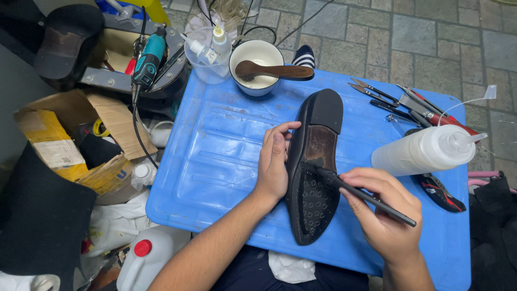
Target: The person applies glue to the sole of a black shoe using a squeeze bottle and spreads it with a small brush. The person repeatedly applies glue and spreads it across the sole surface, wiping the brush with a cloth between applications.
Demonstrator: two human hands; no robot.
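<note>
A black shoe [315, 161] lies sole-up on a blue plastic tabletop [215, 161], heel pointing away from me. My left hand [273, 161] grips the shoe's left edge, thumb near the brown arch of the sole. My right hand [385, 213] holds a thin black tool [366, 196] like a pen, its tip touching the middle of the sole just above the studded front part.
A white squeeze bottle [425, 150] lies on its side at the right, with several hand tools [404, 105] behind it. At the back stand a white bowl with a wooden brush [264, 67] and a teal rotary tool [148, 56]. Cardboard boxes [70, 140] and a white jug [142, 261] crowd the left.
</note>
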